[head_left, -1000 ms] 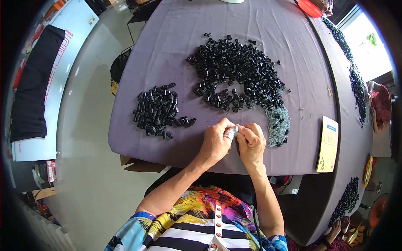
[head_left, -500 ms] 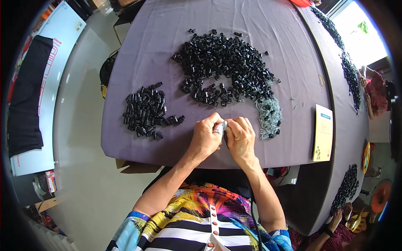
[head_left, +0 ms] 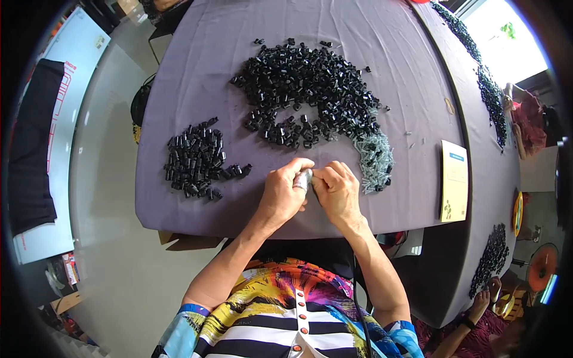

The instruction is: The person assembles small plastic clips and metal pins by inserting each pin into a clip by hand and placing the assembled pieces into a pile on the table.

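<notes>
Left hand [head_left: 284, 191], right hand [head_left: 339, 190] curled, grip unclear; we judge nine-o'clock black pile [head_left: 194, 158] done, twelve-o'clock heap [head_left: 298, 74], two-o'clock pale pieces [head_left: 376, 160] left.

Bright window [head_left: 506, 45] at upper right; glossy pale floor [head_left: 107, 238] left of cloth-covered table [head_left: 391, 53]

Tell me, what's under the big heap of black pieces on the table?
Purple-grey cloth shows around the big heap of black pieces and in a gap toward its near side. Small pale pieces adjoin its lower right end. What lies directly beneath is covered.
</notes>
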A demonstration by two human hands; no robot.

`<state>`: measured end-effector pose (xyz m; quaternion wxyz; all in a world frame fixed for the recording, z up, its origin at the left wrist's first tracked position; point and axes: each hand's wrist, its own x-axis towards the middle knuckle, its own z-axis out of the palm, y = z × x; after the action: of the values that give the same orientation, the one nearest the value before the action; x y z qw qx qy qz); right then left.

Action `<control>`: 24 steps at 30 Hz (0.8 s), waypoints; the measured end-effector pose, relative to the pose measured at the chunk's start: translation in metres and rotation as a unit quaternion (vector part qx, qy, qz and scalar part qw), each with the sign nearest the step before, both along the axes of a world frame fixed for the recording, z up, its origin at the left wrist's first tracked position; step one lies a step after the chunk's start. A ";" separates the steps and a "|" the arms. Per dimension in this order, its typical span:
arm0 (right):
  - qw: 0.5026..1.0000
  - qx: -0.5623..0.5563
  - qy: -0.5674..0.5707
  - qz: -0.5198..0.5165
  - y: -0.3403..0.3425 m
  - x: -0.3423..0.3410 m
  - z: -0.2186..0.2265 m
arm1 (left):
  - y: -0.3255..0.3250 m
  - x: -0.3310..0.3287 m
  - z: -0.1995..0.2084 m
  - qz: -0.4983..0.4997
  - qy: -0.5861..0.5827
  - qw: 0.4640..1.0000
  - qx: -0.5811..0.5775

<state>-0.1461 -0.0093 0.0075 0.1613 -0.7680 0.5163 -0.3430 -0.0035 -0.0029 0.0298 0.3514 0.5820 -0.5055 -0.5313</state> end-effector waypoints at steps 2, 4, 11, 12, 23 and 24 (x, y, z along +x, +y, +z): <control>1.000 0.017 0.017 -0.012 0.000 -0.001 0.001 | -0.001 0.002 -0.005 -0.004 0.018 1.000 -0.001; 0.998 0.041 0.030 -0.033 0.003 -0.001 0.006 | -0.001 0.002 -0.013 -0.049 -0.081 0.971 -0.218; 0.997 0.055 0.005 -0.060 -0.021 -0.030 0.032 | 0.005 0.002 -0.008 -0.067 -0.267 0.932 -0.235; 0.993 -0.039 0.060 -0.090 -0.027 -0.036 0.030 | 0.006 0.004 -0.005 -0.065 -0.304 0.926 -0.214; 0.957 0.006 0.215 -0.196 -0.048 -0.049 0.021 | 0.006 0.050 0.008 0.032 -0.411 0.897 -0.160; 0.957 0.008 0.221 -0.189 -0.048 -0.049 0.022 | 0.006 0.045 0.010 0.032 -0.412 0.897 -0.160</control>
<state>-0.1955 -0.0569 0.0292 -0.0184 -0.7119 0.6772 -0.1849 0.0419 0.0029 0.0394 0.2173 0.7002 -0.6646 -0.1446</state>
